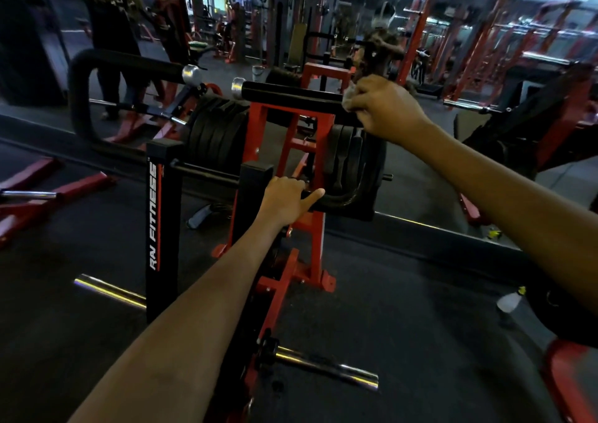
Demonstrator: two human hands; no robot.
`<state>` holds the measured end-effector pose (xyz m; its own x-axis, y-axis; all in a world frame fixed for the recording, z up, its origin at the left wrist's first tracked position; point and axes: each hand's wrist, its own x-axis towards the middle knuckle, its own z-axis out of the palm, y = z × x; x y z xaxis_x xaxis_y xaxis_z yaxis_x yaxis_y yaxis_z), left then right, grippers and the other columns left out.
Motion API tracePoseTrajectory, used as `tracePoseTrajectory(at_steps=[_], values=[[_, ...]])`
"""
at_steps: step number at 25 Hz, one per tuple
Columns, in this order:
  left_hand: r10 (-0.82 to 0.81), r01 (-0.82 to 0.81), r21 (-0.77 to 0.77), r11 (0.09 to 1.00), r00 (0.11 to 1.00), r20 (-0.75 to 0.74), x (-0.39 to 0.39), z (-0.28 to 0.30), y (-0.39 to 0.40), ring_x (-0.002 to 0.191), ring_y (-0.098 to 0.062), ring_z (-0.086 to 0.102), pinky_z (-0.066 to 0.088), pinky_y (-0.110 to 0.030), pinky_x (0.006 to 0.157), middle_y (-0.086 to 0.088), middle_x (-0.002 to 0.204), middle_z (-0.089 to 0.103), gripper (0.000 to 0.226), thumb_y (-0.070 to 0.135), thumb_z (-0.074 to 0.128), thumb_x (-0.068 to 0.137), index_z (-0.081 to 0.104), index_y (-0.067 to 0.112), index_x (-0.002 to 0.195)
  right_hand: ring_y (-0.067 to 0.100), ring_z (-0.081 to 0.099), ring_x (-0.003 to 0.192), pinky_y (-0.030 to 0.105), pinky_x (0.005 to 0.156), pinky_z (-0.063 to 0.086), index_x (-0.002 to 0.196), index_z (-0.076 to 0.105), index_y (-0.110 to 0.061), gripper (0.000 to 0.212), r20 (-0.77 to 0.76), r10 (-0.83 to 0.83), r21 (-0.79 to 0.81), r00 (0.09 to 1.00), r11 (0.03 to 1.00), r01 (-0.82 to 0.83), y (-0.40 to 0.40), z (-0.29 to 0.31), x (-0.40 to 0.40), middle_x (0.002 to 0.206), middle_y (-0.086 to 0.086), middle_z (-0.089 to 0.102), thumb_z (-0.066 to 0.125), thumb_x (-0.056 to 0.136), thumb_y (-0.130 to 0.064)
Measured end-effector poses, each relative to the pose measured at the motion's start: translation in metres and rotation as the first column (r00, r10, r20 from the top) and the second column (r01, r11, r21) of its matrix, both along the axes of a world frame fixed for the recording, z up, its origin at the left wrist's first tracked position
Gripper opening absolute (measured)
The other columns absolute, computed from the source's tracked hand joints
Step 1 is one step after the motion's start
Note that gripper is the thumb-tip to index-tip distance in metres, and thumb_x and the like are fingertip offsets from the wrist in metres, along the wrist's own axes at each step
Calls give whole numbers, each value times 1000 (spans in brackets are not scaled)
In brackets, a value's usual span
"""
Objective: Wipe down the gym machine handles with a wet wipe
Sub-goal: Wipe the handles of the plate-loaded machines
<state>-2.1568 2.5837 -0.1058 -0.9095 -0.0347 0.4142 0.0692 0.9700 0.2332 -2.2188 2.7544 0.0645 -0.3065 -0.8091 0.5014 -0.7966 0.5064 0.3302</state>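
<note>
The right hand curls round the padded black handle of the machine, its grip pinching a crumpled wet wipe against the bar. The left hand grips a lower black bar beside the weight plates, forefinger extended. Risk: the bunched wipe could slip out or skip the handle's underside, and the bracing fingers sit near the plates.

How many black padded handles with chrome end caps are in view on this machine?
2: the left handle, untouched, curving down at its far end; the right handle, where the right hand presses a wipe. Others may be hidden.
</note>
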Motion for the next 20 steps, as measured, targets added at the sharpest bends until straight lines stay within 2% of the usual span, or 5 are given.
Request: tracePoseTrajectory(at_steps=[4, 7, 12, 16, 20], values=[[-15, 16, 34, 999, 1000, -10, 3, 2, 2, 78, -21, 56, 38, -35, 88, 0, 70, 53, 48, 54, 39, 95, 55, 13, 75, 34, 60, 82, 34, 70, 49, 85, 69, 1, 13, 43, -21, -296, 999, 955, 33, 36, -32, 5, 85, 18, 61, 57, 80, 2], [-17, 18, 11, 1000, 1000, -21, 3, 2, 3, 87, -24, 60, 37, -36, 90, -4, 78, 60, 51, 53, 39, 95, 62, 9, 82, 32, 59, 78, 36, 66, 52, 87, 67, 3, 11, 62, -54, -398, 997, 914, 74, 45, -86, 24, 84, 18, 58, 60, 81, 1], [-24, 23, -12, 1000, 999, -27, 0, 0, 2, 84, -26, 60, 38, -36, 88, -6, 79, 62, 53, 55, 37, 95, 58, 9, 76, 23, 58, 77, 37, 60, 55, 86, 67, 1, 7, 170, -86, -342, 982, 929, 141, 44, -122, 48, 87, 13, 56, 60, 84, -2], [-17, 17, -32, 999, 999, -27, 1, 2, 2, 83, -25, 60, 37, -34, 86, -6, 78, 61, 56, 55, 37, 95, 61, 6, 81, 27, 56, 88, 36, 64, 54, 95, 64, 1, 13, -5, -117, -461, 993, 881, 102, 23, -61, 24, 95, 16, 57, 54, 89, -5], [-42, 42, -12, 999, 999, -6, 1, 2, 2, 86, -26, 59, 37, -38, 90, -4, 76, 56, 52, 52, 35, 96, 57, 9, 79, 26, 43, 91, 35, 60, 54, 92, 60, 6, 16, -149, -194, -253, 970, 955, 152, 21, -72, 20, 100, 18, 51, 59, 76, 5]])
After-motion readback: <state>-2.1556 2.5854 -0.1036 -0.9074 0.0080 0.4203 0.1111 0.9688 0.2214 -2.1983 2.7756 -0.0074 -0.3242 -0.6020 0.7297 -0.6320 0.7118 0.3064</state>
